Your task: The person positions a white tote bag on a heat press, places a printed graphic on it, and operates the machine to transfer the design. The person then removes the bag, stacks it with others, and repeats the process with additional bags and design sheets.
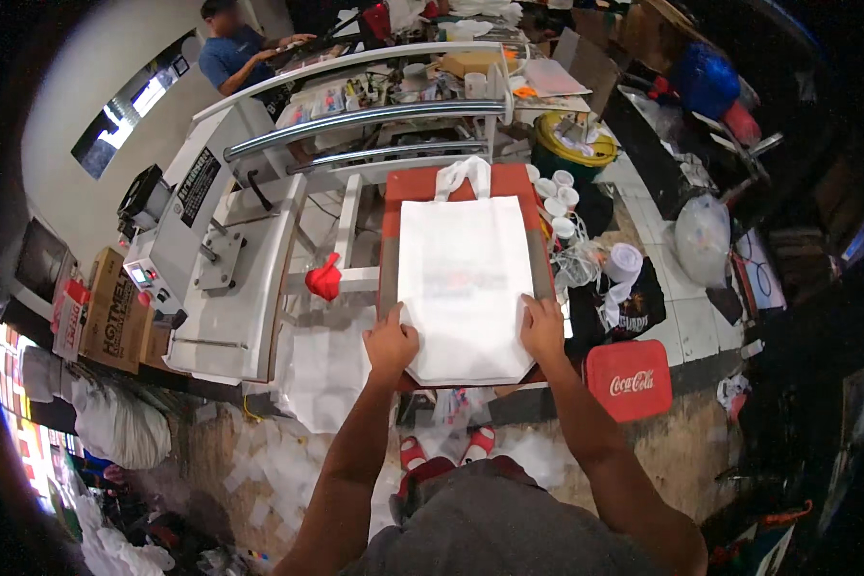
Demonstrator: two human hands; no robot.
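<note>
Touching a white bag (pixel 464 235) at both side edges, with left hand (pixel 392 343) at the left and right hand (pixel 543 327) opposite, well apart. Curling left fingers inward, laying right fingers straighter along the edge; cannot tell from overhead about any pinch on the fabric. Lying flat, bag on red-brown board (pixel 418 184), directly in front of the body, handles (pixel 463 175) pointing away. Showing faint, blurred print near mid-bag.

Noting at left a white machine (pixel 178 252) with small lit display; between it and the board, red cloth (pixel 324 278) against a white frame (pixel 363 279). Seeing beyond, shiny metal bars (pixel 355 126) and a blue-shirted person (pixel 230 60) with arms extended. Seeing to the right white cup-like pieces (pixel 555 205), a yellow-rimmed bucket (pixel 590 159), a white roll (pixel 624 259). Nearer, just beyond right forearm, a red rounded-corner object (pixel 629 379). Below, red footwear (pixel 480 441).
</note>
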